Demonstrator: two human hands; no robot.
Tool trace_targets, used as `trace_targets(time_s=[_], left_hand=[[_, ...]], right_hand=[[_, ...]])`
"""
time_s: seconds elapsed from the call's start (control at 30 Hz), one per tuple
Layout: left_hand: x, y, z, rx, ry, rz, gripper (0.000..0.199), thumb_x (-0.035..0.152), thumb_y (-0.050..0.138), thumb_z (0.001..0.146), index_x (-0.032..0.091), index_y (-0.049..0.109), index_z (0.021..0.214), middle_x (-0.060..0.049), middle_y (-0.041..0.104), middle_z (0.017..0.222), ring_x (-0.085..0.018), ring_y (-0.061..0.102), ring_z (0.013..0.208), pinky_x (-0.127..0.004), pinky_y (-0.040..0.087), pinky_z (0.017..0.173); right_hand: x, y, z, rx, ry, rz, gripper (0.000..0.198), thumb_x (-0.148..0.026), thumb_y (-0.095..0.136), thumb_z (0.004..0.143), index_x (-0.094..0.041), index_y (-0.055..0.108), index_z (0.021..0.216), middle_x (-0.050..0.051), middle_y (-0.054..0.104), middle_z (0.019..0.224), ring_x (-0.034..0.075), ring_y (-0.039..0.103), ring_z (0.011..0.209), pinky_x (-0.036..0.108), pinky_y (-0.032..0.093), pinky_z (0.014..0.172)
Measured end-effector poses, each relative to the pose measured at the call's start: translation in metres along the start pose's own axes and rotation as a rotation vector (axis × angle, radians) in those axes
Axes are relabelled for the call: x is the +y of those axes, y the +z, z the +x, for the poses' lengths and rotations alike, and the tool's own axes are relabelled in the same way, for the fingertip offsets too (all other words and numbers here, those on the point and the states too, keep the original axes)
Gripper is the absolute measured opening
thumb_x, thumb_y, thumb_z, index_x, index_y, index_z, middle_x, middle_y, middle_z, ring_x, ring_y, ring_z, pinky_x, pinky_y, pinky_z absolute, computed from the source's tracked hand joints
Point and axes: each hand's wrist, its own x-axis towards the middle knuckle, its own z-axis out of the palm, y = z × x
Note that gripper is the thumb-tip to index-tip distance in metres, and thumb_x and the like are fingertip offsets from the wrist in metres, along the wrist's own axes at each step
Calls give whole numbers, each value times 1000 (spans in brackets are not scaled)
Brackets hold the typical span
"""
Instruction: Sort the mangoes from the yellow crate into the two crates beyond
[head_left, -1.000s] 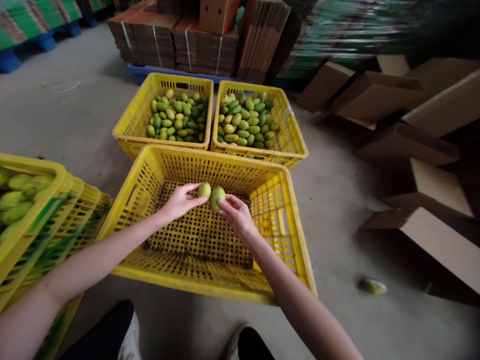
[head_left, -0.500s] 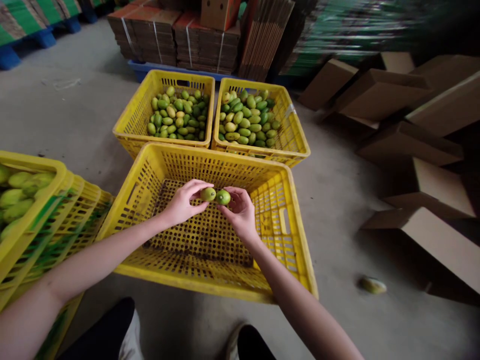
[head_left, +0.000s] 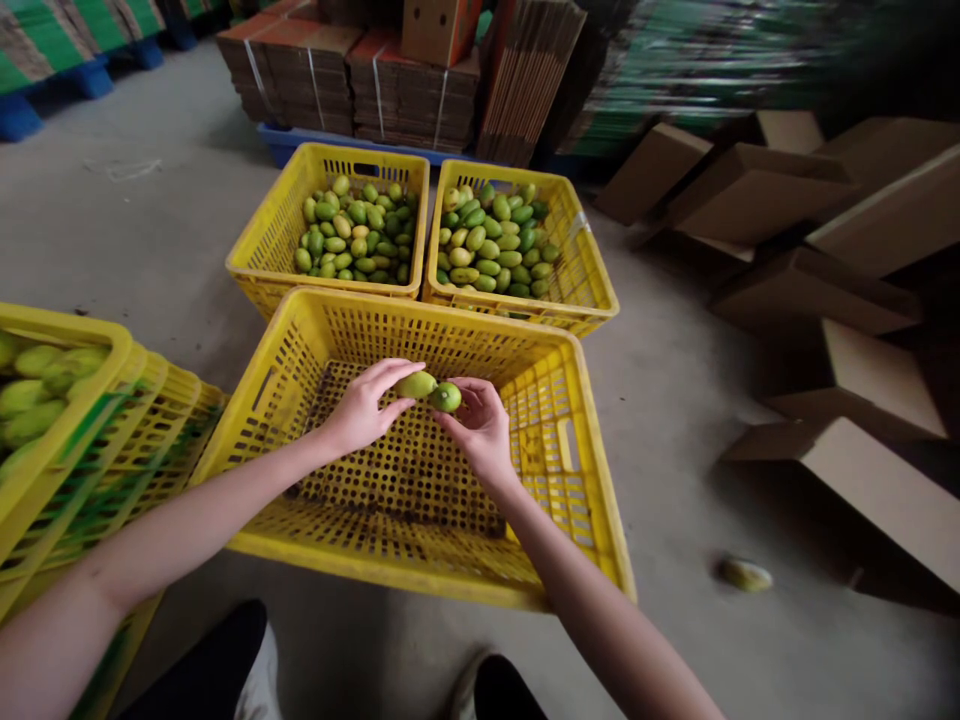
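My left hand (head_left: 367, 405) pinches a yellow-green mango (head_left: 415, 384) between thumb and fingers, its long side turned to me. Right beside it, my right hand (head_left: 480, 425) grips a second, greener mango (head_left: 447, 397), whose stem end faces up toward me. The two fruits meet or nearly meet at their ends. Both hands are held over a yellow plastic crate (head_left: 420, 575), and the perforated floor of this crate shows below them.
Two yellow crates, one at left (head_left: 255, 225) and one at right (head_left: 592, 270), hold many green mangoes. Another fruit-filled crate (head_left: 112, 335) stands at far left. Cardboard boxes (head_left: 877, 500) line the right side. One fruit (head_left: 744, 574) lies on the floor. Bundled cardboard (head_left: 300, 75) is stacked behind.
The mango in my left hand has turned from end-on to side-on and tilted slightly. My right hand and its mango have stayed nearly still.
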Motion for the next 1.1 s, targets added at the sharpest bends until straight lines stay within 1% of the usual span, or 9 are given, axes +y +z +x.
trace_targets(time_s=[0.17,0.23,0.37,0.47,0.63,0.73,0.9,1.0,1.1], left_hand=[[2,0,1,-13,-96,-65,44,20,66,86,20,60,129,-11,64,119,-22,61,111,-40,50,100],[4,1,3,-39,-225,-221,49,27,71,82,19,59,130,-12,63,120,-22,62,108,-39,52,96],[5,4,6,-141,-593,-686,63,49,77,74,14,61,124,-13,66,118,-22,65,99,-37,54,87],[3,5,7,-208,-741,-862,70,61,80,65,11,67,113,-13,70,107,-20,66,88,-35,53,83],[0,3,9,-226,-826,-1006,58,62,81,61,11,75,90,-10,73,92,-20,66,88,-35,51,88],[2,0,10,-240,-841,-1059,48,44,87,62,13,75,97,-8,74,95,-19,67,93,-35,49,94],[7,-1,9,-185,-853,-1151,55,20,88,62,18,68,114,-8,71,110,-18,67,96,-36,51,94],[6,0,8,-124,-833,-1160,50,12,84,65,19,66,111,-7,71,110,-17,67,95,-35,52,92],[3,0,7,-119,-826,-1191,46,10,80,66,17,66,110,-8,71,110,-18,68,96,-35,51,93]], right_hand=[[-1,2,-1,-9,38,26,45,-28,87,61,-24,58,96,1,64,99,18,63,95,32,53,86],[-3,4,-2,13,51,62,46,-30,87,61,-24,55,93,-2,64,94,15,64,88,30,54,81],[-7,8,-4,64,116,137,45,-41,85,67,-24,52,92,-4,62,87,12,62,75,25,54,67],[-9,9,-4,27,206,211,49,-54,80,69,-24,52,95,-4,63,80,12,59,64,26,53,56],[-10,9,-3,-11,289,276,47,-58,75,71,-23,53,94,-4,62,70,13,57,57,27,51,52],[-10,8,-1,4,330,330,41,-49,75,71,-24,54,95,-3,63,76,14,58,62,27,51,54],[-13,7,2,3,349,445,32,-35,68,70,-25,58,99,-2,64,85,17,60,73,29,52,61],[-16,7,2,-44,338,488,33,-33,63,71,-25,60,103,1,66,89,19,61,80,31,52,64],[-17,8,3,-59,337,507,32,-33,63,72,-25,62,103,2,66,92,19,60,79,31,51,63]])
